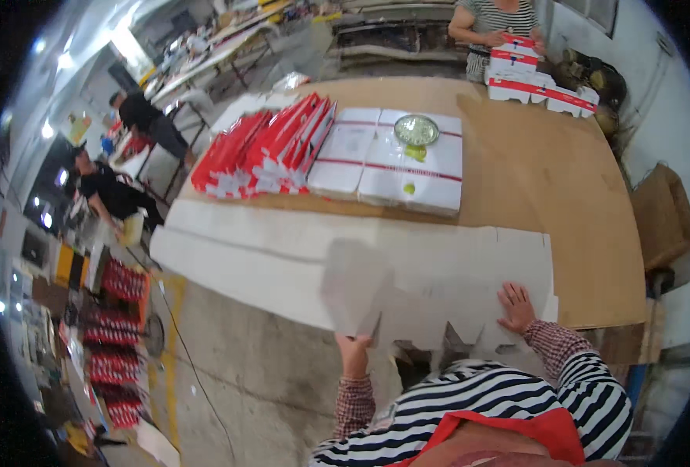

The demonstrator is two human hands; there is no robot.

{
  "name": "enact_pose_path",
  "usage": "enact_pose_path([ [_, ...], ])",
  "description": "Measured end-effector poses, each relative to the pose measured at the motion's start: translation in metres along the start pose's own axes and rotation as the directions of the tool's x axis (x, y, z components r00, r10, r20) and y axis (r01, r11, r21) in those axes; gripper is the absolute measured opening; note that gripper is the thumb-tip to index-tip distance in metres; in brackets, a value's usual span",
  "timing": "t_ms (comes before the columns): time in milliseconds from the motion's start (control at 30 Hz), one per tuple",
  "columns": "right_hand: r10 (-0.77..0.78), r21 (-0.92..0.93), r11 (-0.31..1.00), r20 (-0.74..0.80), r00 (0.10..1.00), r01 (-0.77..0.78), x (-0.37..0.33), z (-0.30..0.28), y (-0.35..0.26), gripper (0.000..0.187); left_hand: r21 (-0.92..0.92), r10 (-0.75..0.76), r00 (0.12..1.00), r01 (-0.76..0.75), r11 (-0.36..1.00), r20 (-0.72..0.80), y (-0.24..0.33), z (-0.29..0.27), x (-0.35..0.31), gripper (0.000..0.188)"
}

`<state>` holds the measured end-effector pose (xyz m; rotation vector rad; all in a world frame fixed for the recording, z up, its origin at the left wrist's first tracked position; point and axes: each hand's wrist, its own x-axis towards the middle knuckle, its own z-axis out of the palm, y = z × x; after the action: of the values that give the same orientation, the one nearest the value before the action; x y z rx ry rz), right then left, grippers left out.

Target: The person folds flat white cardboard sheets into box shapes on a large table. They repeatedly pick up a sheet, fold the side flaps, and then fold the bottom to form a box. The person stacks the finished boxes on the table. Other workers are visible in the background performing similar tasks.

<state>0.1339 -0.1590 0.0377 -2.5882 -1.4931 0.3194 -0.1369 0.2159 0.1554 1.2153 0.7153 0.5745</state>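
Observation:
My left hand (353,354) pinches the lower edge of a pale grey-white sheet (354,284), smeared by motion, which stands up over the table's near edge. What is on the sheet's face cannot be made out. My right hand (518,310) lies flat with its fingers spread on a large white cardboard sheet (469,265), near its right end; nothing is in that hand. The white cardboard covers the near part of the table, and its near edge by my body is cut or torn in jagged points.
On the brown tabletop (540,171) lie red-and-white flattened cartons (263,148) and white packs (345,152) with an oval tin (417,130) on top. A person (508,23) at the far right handles red-and-white boxes (528,86). Red bundles (115,362) stand at left.

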Motion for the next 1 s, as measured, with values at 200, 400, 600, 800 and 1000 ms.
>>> enact_pose_path([
  [200,0.029,-0.002,1.000,0.009,1.000,-0.029,0.008,-0.010,0.000,0.079,-0.447,-0.247,0.947,0.133,0.885,-0.206,-0.090,-0.073,0.081,0.050],
  [400,0.031,-0.032,0.999,0.002,1.000,-0.031,0.002,-0.010,0.012,0.080,-0.101,-0.038,0.930,0.001,0.995,-0.365,-0.029,-0.020,0.064,0.051],
  [600,-0.005,-0.063,0.998,-0.055,0.999,0.001,-0.013,-0.007,0.035,0.080,0.234,0.186,0.982,-0.176,0.956,-0.022,0.049,0.055,-0.005,0.057],
  [800,0.027,-0.040,0.999,0.025,0.999,-0.026,-0.019,-0.010,0.037,0.080,-0.373,-0.121,0.993,0.110,0.921,-0.009,0.000,0.010,0.007,0.063],
  [1000,-0.020,0.010,1.000,0.051,0.999,0.020,-0.005,-0.006,0.033,0.081,-0.386,-0.290,0.953,0.235,0.892,-0.090,-0.071,-0.072,0.066,0.072],
])
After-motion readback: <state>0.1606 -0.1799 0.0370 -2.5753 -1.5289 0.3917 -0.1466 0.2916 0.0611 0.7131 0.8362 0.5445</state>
